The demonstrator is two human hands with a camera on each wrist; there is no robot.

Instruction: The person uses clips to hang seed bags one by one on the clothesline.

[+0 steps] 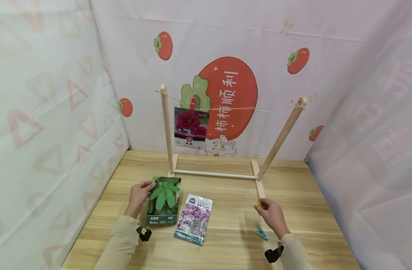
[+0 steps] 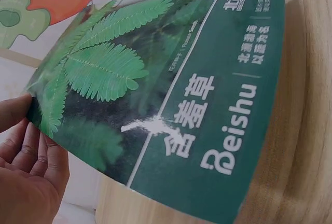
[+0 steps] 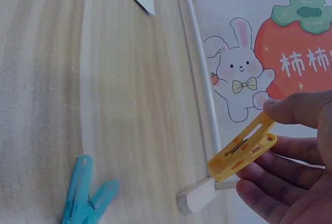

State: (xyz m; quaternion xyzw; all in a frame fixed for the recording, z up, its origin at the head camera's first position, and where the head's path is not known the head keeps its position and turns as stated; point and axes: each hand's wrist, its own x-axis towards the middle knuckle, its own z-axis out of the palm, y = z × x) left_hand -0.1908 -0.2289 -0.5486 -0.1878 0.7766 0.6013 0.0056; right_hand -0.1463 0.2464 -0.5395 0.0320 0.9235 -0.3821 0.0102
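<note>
My left hand point(image 1: 138, 197) pinches the upper left edge of a green seed packet point(image 1: 164, 200) with a fern-like leaf printed on it. In the left wrist view the packet point(image 2: 155, 84) is tilted above the table, thumb on its front. My right hand point(image 1: 272, 216) holds a yellow clothespin point(image 3: 241, 151) between thumb and fingers, near the right foot of the wooden frame. A blue clothespin point(image 1: 261, 233) lies on the table below that hand. Between the hands lies a seed packet with pink-purple flowers point(image 1: 193, 220).
A wooden frame point(image 1: 281, 138) with a white bottom rod point(image 1: 216, 174) stands at the back. Across its top runs a string point(image 1: 246, 108), where a red clothespin point(image 1: 193, 105) holds a magenta-flower packet point(image 1: 190, 129) at the left. Printed cloth walls point(image 1: 273, 33) surround the table.
</note>
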